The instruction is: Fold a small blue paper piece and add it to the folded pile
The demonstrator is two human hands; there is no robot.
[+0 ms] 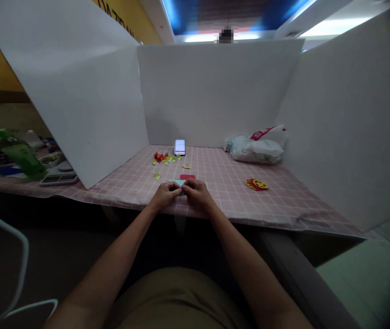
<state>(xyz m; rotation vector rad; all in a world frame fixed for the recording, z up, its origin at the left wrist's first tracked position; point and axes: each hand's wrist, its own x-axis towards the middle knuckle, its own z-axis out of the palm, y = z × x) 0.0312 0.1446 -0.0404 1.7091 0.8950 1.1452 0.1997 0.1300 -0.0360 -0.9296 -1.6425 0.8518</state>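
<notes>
Near the table's front edge, my left hand (pixel 167 193) and my right hand (pixel 196 191) meet with fingers pinched together. Between them is a small piece of light blue paper (pixel 178 182), partly hidden by the fingers. Just behind my right hand lies a red flat piece (pixel 188 177), perhaps paper. Beyond my left hand, several small yellow-green folded paper pieces (pixel 157 175) lie scattered. A pile of small orange-red folded pieces (pixel 161 157) sits farther back among them.
A phone (pixel 180 147) stands upright at the back. White plastic bags (pixel 258 148) lie back right, with red and yellow cut-out shapes (pixel 257 184) nearer. White panels (pixel 215 91) enclose the checked tablecloth (pixel 222 201). Outside the left panel are a green bottle (pixel 21 155) and a scale (pixel 59 178).
</notes>
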